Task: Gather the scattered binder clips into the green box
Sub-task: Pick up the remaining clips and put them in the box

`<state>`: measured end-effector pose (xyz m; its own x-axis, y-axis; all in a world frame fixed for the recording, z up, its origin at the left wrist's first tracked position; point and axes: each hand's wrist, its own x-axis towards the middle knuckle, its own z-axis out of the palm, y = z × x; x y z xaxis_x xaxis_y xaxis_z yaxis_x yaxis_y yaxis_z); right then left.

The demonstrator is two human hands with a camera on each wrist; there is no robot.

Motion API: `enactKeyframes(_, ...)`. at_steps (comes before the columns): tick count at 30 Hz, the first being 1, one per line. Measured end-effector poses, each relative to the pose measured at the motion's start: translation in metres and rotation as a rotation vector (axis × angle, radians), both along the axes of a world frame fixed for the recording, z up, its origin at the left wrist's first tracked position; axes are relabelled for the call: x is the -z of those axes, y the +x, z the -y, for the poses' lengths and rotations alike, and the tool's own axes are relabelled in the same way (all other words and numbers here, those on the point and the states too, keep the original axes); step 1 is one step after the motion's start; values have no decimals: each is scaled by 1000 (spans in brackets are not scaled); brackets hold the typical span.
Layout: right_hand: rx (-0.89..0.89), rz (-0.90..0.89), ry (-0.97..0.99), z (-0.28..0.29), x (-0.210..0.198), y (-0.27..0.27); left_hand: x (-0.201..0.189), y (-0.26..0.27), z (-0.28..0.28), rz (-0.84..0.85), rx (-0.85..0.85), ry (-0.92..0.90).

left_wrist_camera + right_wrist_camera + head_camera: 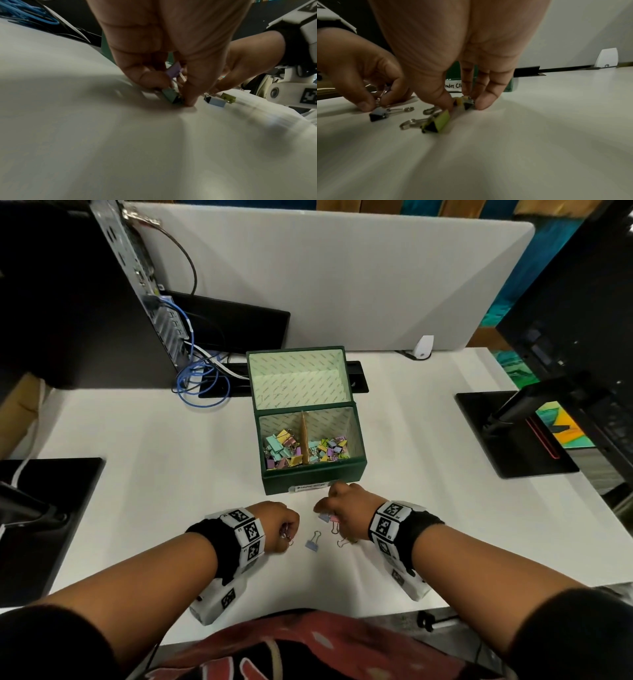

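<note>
Both hands pinch small pastel metal binder clips [312,543] on the white desk [445,460]; overfull left hand [279,520] or right hand [346,508] could spill clips short of the open green box [313,477].

The head view is bright, evenly lit from above and bowed at its edges. Both wrist views are dimmer, with the near worktop [154,155] smeared and soft shadows under each hand.
</note>
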<state>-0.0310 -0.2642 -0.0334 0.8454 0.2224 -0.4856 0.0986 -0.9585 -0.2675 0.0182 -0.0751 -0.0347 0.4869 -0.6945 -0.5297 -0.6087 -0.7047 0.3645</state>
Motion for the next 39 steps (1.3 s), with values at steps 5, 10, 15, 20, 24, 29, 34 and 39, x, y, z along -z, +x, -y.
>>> enactKeyframes(5, -12, 11, -57, 4, -1, 6, 0, 1, 2, -7, -16, 4)
enactKeyframes(10, 60, -40, -57, 17, 1, 8, 2, 0, 0, -40, -83, -11)
enactKeyframes(15, 116, -49, 27, 27, 1, 5, -2, 6, -4, -94, -161, -97)
enactKeyframes(20, 187, -11, 69, 41, -3, 4, -16, 13, 0, -97, -196, -161)
enactKeyframes(24, 211, -21, 47, 50, -10, 1, -33, 18, 7, -84, -222, -275)
enactKeyframes(29, 336, 76, 200, 49, -43, 3, -73, 32, 26, -3, -287, -466)
enactKeyframes(34, 446, 423, 539, 37, -102, 33, -103, 53, 57, 29, -476, -688)
enactKeyframes(39, 376, 436, 544, 39, -102, 44, -99, 64, 62, 103, -529, -627)
